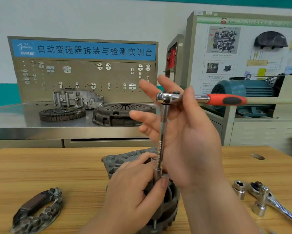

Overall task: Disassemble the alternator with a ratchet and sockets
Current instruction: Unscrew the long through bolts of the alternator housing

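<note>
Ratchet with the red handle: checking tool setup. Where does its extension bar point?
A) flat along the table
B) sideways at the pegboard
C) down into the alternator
C: the extension bar stands upright from the ratchet head down to the alternator, left hand gripping its base.

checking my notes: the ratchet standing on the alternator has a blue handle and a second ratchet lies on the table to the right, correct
Not quite. The head view shows the ratchet on the alternator has a red handle with a black grip patch, not blue. The second ratchet does lie on the table to the right.
</note>
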A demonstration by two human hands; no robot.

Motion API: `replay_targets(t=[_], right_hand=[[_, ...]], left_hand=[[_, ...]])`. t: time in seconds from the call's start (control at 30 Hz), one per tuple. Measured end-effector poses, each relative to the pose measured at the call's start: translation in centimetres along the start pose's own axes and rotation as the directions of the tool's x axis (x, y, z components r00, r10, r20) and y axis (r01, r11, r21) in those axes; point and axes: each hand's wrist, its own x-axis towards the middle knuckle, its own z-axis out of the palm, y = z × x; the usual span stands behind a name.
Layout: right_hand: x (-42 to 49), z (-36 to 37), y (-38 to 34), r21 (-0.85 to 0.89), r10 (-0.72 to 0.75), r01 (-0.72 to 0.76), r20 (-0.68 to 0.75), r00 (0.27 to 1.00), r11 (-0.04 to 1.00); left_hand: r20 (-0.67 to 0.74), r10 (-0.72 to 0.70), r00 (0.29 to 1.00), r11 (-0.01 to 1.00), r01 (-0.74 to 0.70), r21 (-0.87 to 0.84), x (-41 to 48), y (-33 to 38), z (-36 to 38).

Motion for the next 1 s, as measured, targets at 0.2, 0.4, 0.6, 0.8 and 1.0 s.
replay_targets(t=[0.2,0.4,0.6,0.8,1.0], right_hand=[[-0.24,0.16,0.39,-0.253,-0.193,0.186,-0.003,0.981,0.949],[0.01,-0.01,0.26,-0.11,-0.034,0.036,0.02,0.999,0.993],[-0.08,0.08,0.44,-0.201,-0.085,0.081,-0.013,0.996,0.976],[-0.16,0.27,0.42,-0.205,-0.138,0.136,0.007,0.99,0.969],[-0.03,0.08,0.24,-0.054,0.009,-0.011,-0.029,1.0,0.998]], left_hand=[[-0.016,0.002,1.0,1.0,-0.002,0.02,0.24,0.07,-0.02],[-0.009,0.021,1.0,1.0,-0.021,0.012,0.27,0.29,-0.21],[-0.013,0.018,1.0,0.998,-0.017,0.062,0.35,0.28,-0.16],[-0.004,0.008,1.0,0.997,-0.008,0.077,0.27,0.25,-0.17],[-0.003,0.029,1.0,0.998,-0.029,0.05,0.28,0.29,-0.17]])
